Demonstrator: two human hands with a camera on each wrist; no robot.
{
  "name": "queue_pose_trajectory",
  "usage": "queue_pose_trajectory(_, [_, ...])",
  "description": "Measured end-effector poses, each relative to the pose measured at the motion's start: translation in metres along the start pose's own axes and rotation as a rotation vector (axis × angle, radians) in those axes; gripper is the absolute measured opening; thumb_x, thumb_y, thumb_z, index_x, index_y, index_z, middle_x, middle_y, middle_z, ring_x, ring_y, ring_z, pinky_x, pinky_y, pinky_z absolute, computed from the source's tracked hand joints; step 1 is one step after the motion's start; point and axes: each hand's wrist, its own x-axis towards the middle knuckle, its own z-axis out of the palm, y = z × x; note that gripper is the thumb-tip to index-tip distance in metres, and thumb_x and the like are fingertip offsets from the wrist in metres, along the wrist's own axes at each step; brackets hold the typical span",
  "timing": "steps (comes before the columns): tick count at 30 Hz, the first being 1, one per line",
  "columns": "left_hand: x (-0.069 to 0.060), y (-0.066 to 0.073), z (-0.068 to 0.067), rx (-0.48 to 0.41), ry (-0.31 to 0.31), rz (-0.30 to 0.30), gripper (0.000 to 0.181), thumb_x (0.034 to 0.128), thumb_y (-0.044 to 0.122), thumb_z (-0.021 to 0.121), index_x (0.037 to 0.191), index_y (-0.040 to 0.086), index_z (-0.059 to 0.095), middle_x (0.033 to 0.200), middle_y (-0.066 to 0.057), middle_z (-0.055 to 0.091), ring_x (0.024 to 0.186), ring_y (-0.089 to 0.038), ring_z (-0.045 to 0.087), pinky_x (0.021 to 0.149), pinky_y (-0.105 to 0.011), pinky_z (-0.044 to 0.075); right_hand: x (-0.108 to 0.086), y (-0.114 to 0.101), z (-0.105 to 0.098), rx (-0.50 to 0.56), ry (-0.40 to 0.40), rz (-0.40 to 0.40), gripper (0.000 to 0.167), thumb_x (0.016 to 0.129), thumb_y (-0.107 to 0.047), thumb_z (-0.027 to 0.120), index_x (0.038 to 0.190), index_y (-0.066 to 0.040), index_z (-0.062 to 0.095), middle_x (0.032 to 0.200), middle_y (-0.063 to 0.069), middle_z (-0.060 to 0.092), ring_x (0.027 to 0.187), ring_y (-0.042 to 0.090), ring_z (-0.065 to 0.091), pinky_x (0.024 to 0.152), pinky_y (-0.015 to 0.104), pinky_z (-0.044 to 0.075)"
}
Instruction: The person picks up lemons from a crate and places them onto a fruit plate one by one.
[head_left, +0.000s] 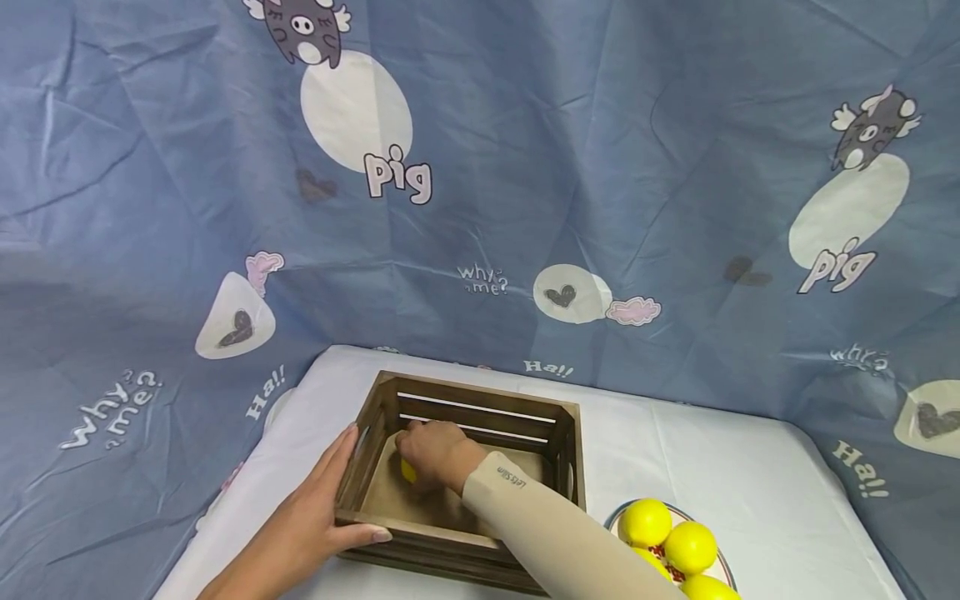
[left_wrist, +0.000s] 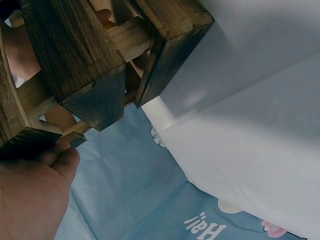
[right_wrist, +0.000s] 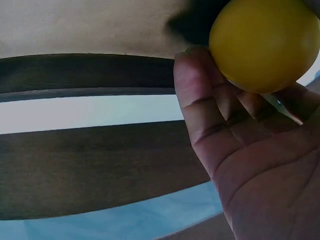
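Note:
A brown slatted wooden crate [head_left: 480, 533] stands on the white-covered table. My left hand [head_left: 311, 508] holds its near left corner, thumb over the front rim and fingers along the left side; the left wrist view shows that hand [left_wrist: 35, 195] against the crate's dark slats [left_wrist: 75, 50]. Inside the crate, toward its left end, my right hand [head_left: 435, 454] holds a yellow lemon [head_left: 408, 471], mostly covered by the hand in the head view. The right wrist view shows the lemon [right_wrist: 265, 45] between the fingers and thumb of that hand [right_wrist: 265, 150].
Right of the crate, a patterned plate [head_left: 726, 571] bears several more lemons [head_left: 691, 547], partly cut off by the frame's lower edge. The right forearm, in a beige sleeve [head_left: 555, 525], crosses the crate's front rim. Behind the table [head_left: 750, 467] hangs a blue printed cloth [head_left: 480, 208].

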Motion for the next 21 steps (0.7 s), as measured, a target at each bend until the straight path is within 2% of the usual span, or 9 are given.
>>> queue_pose_trajectory(5, [0.001, 0.001, 0.001, 0.005, 0.004, 0.010, 0.134, 0.0730, 0.070, 0.083, 0.169, 0.011, 0.010, 0.171, -0.021, 0.019, 0.148, -0.047, 0.035, 0.105, -0.066, 0.044, -0.005, 0.001, -0.007, 0.007, -0.010, 0.011, 0.066, 0.073, -0.052, 0.094, 0.127, -0.023, 0.068, 0.100, -0.004, 0.060, 0.080, 0.012, 0.062, 0.064, 0.028, 0.056])
queue_pose_trajectory(10, [0.001, 0.003, 0.001, -0.005, -0.018, 0.002, 0.134, 0.0737, 0.068, 0.083, 0.169, 0.011, 0.008, 0.171, -0.022, 0.017, 0.149, -0.048, 0.032, 0.105, -0.066, 0.043, -0.016, 0.005, -0.023, 0.016, -0.004, -0.014, 0.075, 0.074, -0.056, 0.092, 0.135, -0.022, 0.064, 0.111, -0.003, 0.063, 0.088, 0.012, 0.064, 0.069, 0.029, 0.058])
queue_pose_trajectory(16, [0.002, 0.003, -0.001, 0.005, -0.013, 0.008, 0.134, 0.0738, 0.069, 0.083, 0.170, 0.012, 0.008, 0.171, -0.021, 0.018, 0.149, -0.047, 0.034, 0.105, -0.066, 0.044, -0.048, 0.027, -0.051, 0.086, 0.044, -0.061, 0.069, 0.079, -0.052, 0.090, 0.133, -0.018, 0.062, 0.109, -0.003, 0.060, 0.087, 0.011, 0.061, 0.069, 0.027, 0.055])
queue_pose_trajectory(21, [0.000, 0.001, -0.001, 0.016, 0.003, 0.030, 0.135, 0.0738, 0.069, 0.082, 0.169, 0.009, 0.009, 0.170, -0.023, 0.020, 0.148, -0.047, 0.035, 0.104, -0.066, 0.044, -0.083, 0.050, -0.063, 0.128, 0.158, -0.083, 0.069, 0.080, -0.051, 0.090, 0.133, -0.019, 0.060, 0.114, -0.003, 0.058, 0.095, 0.014, 0.060, 0.072, 0.027, 0.055])
